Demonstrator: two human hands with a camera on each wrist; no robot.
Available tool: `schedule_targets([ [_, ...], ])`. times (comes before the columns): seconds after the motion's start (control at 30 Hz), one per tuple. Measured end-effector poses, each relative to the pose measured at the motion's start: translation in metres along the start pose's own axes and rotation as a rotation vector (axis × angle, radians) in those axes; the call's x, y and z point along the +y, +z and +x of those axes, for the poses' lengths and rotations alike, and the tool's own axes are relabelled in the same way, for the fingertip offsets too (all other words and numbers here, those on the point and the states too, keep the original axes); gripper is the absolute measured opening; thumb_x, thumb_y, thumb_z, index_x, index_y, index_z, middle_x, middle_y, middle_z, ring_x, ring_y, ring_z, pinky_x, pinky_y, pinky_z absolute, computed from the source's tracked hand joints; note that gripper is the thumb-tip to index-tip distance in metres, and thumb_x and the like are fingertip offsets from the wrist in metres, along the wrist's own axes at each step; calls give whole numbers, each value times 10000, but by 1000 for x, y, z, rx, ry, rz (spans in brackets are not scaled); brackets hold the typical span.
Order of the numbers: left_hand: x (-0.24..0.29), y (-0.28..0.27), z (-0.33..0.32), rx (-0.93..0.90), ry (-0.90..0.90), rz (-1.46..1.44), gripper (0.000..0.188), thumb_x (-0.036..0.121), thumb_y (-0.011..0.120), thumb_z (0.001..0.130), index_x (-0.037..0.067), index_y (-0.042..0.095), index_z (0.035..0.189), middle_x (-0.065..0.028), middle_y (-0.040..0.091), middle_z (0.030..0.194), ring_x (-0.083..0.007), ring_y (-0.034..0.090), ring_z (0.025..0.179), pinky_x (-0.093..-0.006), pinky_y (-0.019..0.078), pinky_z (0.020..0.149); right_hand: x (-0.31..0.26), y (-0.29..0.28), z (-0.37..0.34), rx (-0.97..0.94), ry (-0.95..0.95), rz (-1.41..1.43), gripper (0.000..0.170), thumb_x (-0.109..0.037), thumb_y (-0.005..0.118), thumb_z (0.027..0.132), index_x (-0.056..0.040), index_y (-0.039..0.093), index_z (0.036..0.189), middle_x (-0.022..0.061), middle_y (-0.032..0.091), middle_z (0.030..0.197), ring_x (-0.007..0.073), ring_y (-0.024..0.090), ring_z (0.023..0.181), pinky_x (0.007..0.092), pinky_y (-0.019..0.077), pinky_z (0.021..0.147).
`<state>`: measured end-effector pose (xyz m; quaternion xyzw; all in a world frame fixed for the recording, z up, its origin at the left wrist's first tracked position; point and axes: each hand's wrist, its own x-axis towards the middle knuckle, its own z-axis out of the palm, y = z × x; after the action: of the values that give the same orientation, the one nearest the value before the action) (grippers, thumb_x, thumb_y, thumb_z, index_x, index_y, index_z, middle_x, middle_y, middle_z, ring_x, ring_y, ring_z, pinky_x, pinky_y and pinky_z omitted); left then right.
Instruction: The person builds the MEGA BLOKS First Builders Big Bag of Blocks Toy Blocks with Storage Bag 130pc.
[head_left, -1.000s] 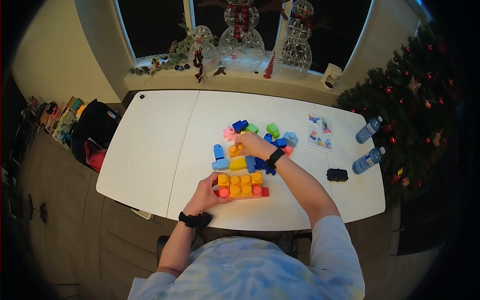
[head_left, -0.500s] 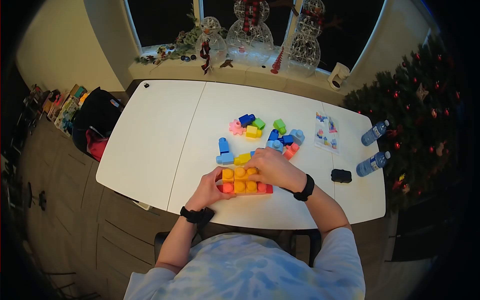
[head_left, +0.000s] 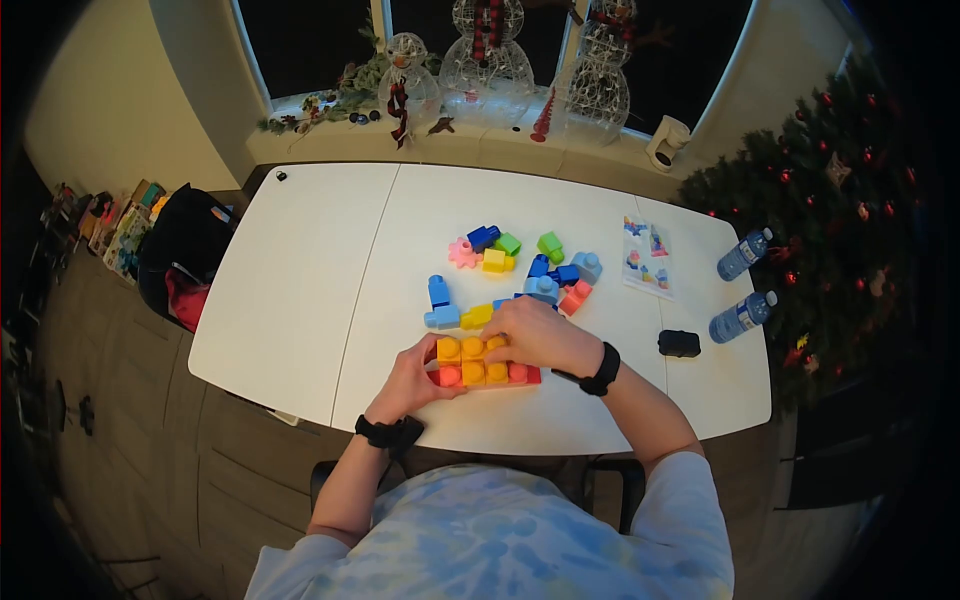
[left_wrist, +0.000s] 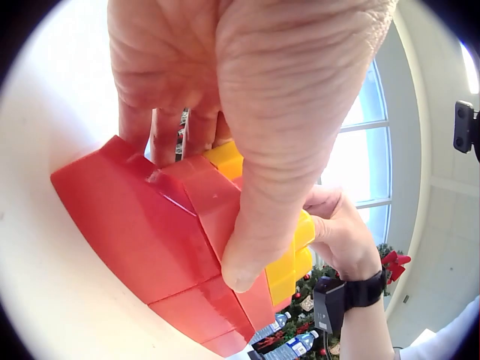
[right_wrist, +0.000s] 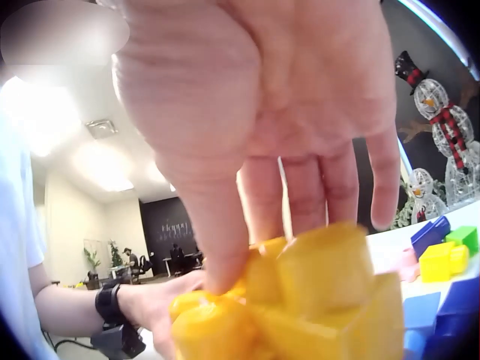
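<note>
A stack of toy building blocks, with red blocks (left_wrist: 142, 217) below and orange-yellow ones (head_left: 473, 373) above, stands near the table's front edge. My left hand (head_left: 405, 380) grips its left end, thumb on the near red side and fingers behind, as the left wrist view shows. At the stack's right end my right hand (head_left: 545, 336) pinches an orange-yellow building block (right_wrist: 326, 270) between thumb and fingers, on top of the other blocks. That hand hides part of this block in the head view.
Loose blocks lie behind the stack: a yellow one (head_left: 497, 262), a pink gear-shaped one (head_left: 463, 252), light blue ones (head_left: 439, 291) and a coral one (head_left: 576, 297). Rightward are a picture sheet (head_left: 647, 258), a black case (head_left: 679, 344) and two water bottles (head_left: 743, 318).
My right hand has come back from the loose blocks to the stack's right end, bringing an orange-yellow block. My left hand keeps its hold on the left end.
</note>
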<state>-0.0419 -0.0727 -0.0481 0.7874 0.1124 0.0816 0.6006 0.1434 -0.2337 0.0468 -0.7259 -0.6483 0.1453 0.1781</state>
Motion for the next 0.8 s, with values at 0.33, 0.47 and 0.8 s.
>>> schedule_targets([
  [0.33, 4, -19, -6, -81, -19, 95, 707, 48, 942, 652, 17, 559, 1246, -79, 646, 1219, -178, 635, 1133, -333, 502, 1071, 66, 47, 101, -97, -215, -66, 592, -270, 853, 734, -215, 691, 1300, 132, 437, 1566, 345, 389, 1458, 499, 433, 1116],
  [0.47, 3, -36, -12, -71, -48, 98, 705, 32, 937, 647, 20, 560, 1243, -75, 649, 1209, -172, 635, 1129, -330, 504, 1064, 63, 69, 108, -243, -168, -115, 659, -184, 902, 651, -267, 705, 1275, 96, 352, 1608, 383, 331, 1488, 651, 429, 1071],
  [0.8, -8, -67, -13, 59, -50, 100, 668, 29, 912, 672, 22, 559, 1239, -76, 679, 1157, -173, 665, 1093, -355, 552, 1005, 108, 56, 17, -76, -98, -195, 381, -40, 810, 705, -205, 779, 1047, 100, 511, 1478, 323, 430, 1431, 489, 481, 1046],
])
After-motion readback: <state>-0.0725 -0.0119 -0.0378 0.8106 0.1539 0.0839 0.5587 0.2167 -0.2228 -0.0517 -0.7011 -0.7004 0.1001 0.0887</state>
